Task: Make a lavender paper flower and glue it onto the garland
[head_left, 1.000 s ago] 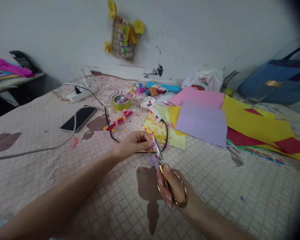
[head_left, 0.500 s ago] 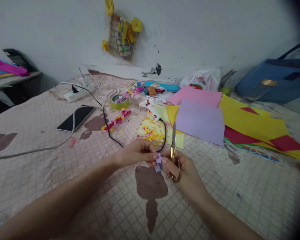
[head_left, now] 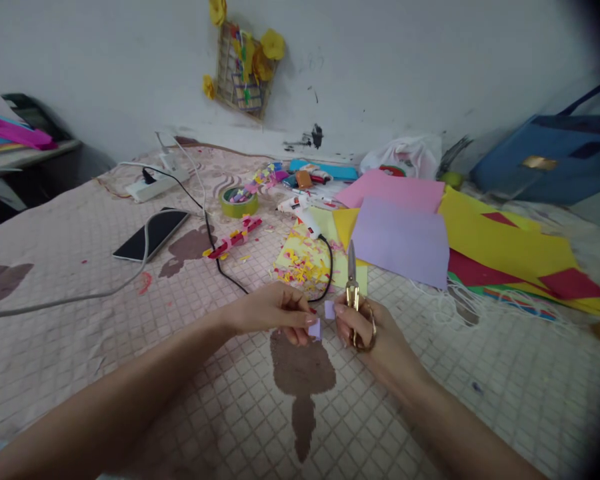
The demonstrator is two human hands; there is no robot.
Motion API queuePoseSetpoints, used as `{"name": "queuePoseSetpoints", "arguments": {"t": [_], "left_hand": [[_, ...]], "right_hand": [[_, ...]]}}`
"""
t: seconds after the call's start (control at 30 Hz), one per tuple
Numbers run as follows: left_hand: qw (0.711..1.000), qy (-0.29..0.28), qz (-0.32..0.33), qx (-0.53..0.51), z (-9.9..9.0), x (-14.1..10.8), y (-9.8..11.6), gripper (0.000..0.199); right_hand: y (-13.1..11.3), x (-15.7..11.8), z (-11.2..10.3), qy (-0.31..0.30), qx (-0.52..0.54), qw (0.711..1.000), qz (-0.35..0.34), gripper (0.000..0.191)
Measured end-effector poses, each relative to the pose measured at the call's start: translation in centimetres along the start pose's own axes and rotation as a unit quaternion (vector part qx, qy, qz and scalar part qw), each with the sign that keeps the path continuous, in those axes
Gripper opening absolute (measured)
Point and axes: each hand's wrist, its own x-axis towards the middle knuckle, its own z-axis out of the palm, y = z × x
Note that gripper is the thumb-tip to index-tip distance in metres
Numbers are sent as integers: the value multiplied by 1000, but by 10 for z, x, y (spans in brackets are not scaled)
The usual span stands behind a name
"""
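Between the thumb and fingers of my left hand (head_left: 280, 310) is a small lilac paper piece (head_left: 315, 329). My right hand (head_left: 367, 327) has gold-handled scissors (head_left: 352, 287) hooked in it, blades together and pointing away from me. That same hand also pinches a second lilac paper scrap (head_left: 329, 309) at its fingertips. A small gap separates the two pieces. Just beyond my hands lies a pale yellow sheet (head_left: 325, 223) strewn with yellow and pink paper bits (head_left: 303, 267). A large lilac sheet (head_left: 400, 240) rests to the right of it.
A white glue gun (head_left: 303, 217) with a black cord lies on the pale yellow sheet. To the left are a decorated red stick (head_left: 235, 238), a green tape roll (head_left: 239, 202) and a phone (head_left: 151, 235). Yellow sheets (head_left: 505, 233) and white string (head_left: 460, 303) lie right.
My hands have moved apart, the right one shifting slightly right with the scissors. The lilac pieces, close together before, are now separate, one in each hand.
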Motion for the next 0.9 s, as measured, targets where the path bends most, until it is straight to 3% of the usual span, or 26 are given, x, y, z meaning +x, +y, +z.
{"name": "queuePoseSetpoints", "arguments": {"t": [0.13,0.23,0.47,0.9], "left_hand": [[998,46,-1,49,4,0,0,26],[996,78,31,5,9,0,4,25],[992,68,25,-101,14,0,7,18],[990,75,18,-121,16,0,4,20]], "right_hand": [[2,2,-3,-6,43,999,11,16],[4,1,-1,-34,55,998,17,21],[5,-1,5,-74,85,993,38,19],[8,-1,4,-86,89,991,41,18]]}}
